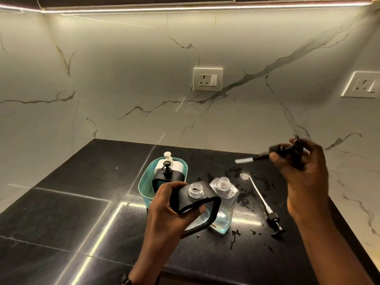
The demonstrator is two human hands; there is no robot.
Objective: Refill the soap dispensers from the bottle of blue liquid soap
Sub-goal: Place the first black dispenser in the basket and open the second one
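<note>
My left hand (164, 210) gripped a tilted black-sleeved clear plastic dispenser (196, 199), its neck open. My right hand (296, 161), up at two o'clock, was closed round its black pump head (283, 150). Just beside the dispenser at three o'clock stood the uncapped clear rectangular soap bottle (225, 204), a little blue liquid at its bottom. I judged I was mid-opening; next the pump needed setting down so I could pour.

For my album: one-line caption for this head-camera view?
Left hand holds an open black dispenser; right hand lifts its pump.
</note>
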